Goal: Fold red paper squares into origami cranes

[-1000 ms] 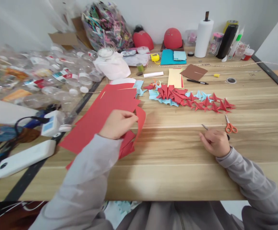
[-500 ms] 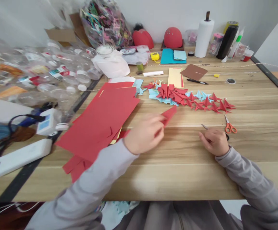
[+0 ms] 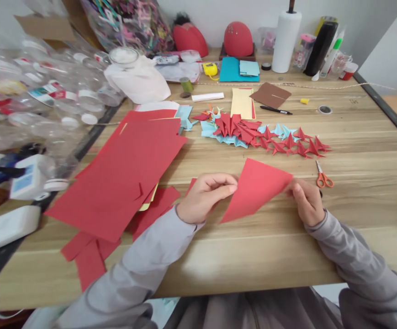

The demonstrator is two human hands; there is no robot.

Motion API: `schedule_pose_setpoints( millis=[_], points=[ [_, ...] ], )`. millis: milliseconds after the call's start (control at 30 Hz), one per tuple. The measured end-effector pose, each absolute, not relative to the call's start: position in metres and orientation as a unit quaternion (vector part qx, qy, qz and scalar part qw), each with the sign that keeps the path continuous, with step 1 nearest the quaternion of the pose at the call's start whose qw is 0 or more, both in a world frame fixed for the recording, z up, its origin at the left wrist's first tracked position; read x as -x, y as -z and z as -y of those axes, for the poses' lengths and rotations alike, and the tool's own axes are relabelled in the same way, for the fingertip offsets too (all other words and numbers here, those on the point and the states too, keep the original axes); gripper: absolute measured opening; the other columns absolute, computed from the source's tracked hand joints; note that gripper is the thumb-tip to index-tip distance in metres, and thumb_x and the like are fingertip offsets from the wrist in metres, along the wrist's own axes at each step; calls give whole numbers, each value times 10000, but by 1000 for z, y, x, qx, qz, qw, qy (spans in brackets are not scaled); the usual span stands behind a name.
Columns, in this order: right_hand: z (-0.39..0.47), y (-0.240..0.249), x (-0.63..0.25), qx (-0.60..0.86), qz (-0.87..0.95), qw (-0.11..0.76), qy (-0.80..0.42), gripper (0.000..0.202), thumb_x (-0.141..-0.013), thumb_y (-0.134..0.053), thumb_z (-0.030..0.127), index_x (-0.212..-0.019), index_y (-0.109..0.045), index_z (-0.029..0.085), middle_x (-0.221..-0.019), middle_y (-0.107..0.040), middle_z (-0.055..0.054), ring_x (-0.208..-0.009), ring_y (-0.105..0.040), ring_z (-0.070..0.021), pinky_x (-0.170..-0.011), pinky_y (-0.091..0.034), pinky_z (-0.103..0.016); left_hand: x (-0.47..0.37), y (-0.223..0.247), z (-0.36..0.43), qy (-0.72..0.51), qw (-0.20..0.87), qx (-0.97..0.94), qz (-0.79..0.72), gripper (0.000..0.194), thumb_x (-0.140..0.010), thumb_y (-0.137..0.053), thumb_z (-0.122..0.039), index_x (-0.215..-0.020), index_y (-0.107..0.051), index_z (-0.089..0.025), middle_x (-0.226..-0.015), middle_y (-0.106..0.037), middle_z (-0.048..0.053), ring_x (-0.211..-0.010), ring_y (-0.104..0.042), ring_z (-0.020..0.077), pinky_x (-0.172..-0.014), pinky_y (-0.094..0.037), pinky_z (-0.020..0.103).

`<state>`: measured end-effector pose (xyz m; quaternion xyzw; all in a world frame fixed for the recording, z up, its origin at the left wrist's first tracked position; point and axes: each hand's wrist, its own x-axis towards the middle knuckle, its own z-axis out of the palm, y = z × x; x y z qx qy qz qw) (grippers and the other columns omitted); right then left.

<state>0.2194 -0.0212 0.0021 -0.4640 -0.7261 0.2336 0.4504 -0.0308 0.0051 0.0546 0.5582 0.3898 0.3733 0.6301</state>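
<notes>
A piece of red paper (image 3: 257, 189) is held tilted between my two hands, over the middle of the table. My left hand (image 3: 207, 196) pinches its left edge between thumb and fingers. At its right corner, the fingers of my right hand (image 3: 306, 199) are closed on the paper. Large red paper sheets (image 3: 126, 173) lie stacked to the left, with smaller red pieces (image 3: 90, 260) around them. Behind my hands rest folded red paper pieces (image 3: 234, 127) and light blue ones. Orange-handled scissors (image 3: 323, 177) lie just beyond my right hand.
Clear plastic bottles (image 3: 57, 87) crowd the left side. At the back stand a white paper roll (image 3: 286, 43), a black bottle (image 3: 321, 49) and red domes (image 3: 238, 40). A black pen (image 3: 275, 110) and brown card (image 3: 270, 95) lie mid-table.
The red paper, seen narrow in my left hand before, now shows its broad face. My right hand has taken hold of its right corner. The view has shifted slightly.
</notes>
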Motion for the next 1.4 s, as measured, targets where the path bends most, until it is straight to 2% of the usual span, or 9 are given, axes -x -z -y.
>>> schedule_pose_setpoints(
  millis=[133, 267, 467, 600, 700, 933, 1133, 1333, 1400],
  points=[
    [21, -6, -210, 445, 630, 462, -438, 289, -865, -485, 461, -864, -597, 195, -762, -604, -29, -680, -564, -149, -607, -454, -273, 27, -38, -4, -403, 657, -468, -434, 194, -694, -664, -317, -643, -603, -140, -572, -526, -16, -512, -462, 82, -492, -366, 208],
    [21, -6, -202, 458, 531, 448, -554, 292, -751, -643, 472, -731, -571, 190, -598, -571, 13, -506, -521, -108, -490, -445, -241, 24, -32, -2, -397, 640, -482, -448, 200, -706, -669, -338, -695, -631, -142, -648, -601, 0, -608, -561, 108, -585, -473, 230],
    [20, -4, -203, 515, 497, 443, -540, 287, -735, -660, 448, -763, -586, 172, -496, -510, 48, -405, -405, -64, -384, -325, -194, 27, -29, 0, -373, 641, -511, -435, 242, -738, -647, -378, -704, -643, -138, -671, -659, 31, -613, -616, 132, -609, -533, 269],
    [19, -6, -202, 505, 527, 445, -519, 261, -737, -661, 428, -728, -586, 178, -498, -507, 48, -428, -406, -67, -416, -345, -202, 21, -24, -3, -419, 638, -449, -465, 331, -615, -761, -332, -861, -641, -145, -766, -692, 40, -650, -638, 150, -553, -534, 259],
    [20, -4, -202, 502, 557, 432, -501, 249, -744, -657, 421, -724, -597, 180, -532, -545, 28, -476, -452, -87, -462, -382, -222, 14, -20, -7, -459, 590, -442, -495, 304, -543, -805, -293, -710, -603, -138, -596, -636, -5, -501, -572, 108, -463, -483, 218],
    [20, 5, -206, 521, 566, 404, -495, 248, -766, -636, 433, -777, -617, 185, -568, -580, 14, -516, -502, -111, -490, -406, -237, 11, -11, -8, -470, 588, -444, -486, 260, -723, -646, -382, -674, -597, -131, -542, -592, -4, -476, -554, 99, -467, -481, 221],
    [17, 2, -209, 530, 538, 424, -499, 251, -745, -659, 433, -736, -598, 190, -566, -599, 15, -494, -510, -108, -458, -407, -228, 19, -10, -10, -477, 574, -461, -480, 246, -756, -602, -373, -702, -551, -139, -624, -592, -1, -521, -578, 106, -465, -490, 227],
    [14, 3, -214, 534, 506, 441, -514, 261, -716, -690, 437, -734, -602, 192, -612, -630, 4, -525, -543, -117, -485, -443, -237, 25, -13, -10, -457, 554, -466, -516, 369, -795, -573, -407, -548, -473, -151, -436, -494, -28, -380, -479, 71, -395, -401, 186],
    [14, 2, -212, 526, 514, 436, -518, 256, -714, -694, 433, -727, -604, 194, -595, -626, 9, -510, -537, -112, -474, -435, -230, 22, -12, -9, -443, 578, -459, -509, 354, -771, -594, -452, -610, -517, -147, -468, -529, -15, -409, -511, 87, -388, -404, 188]
  ],
)
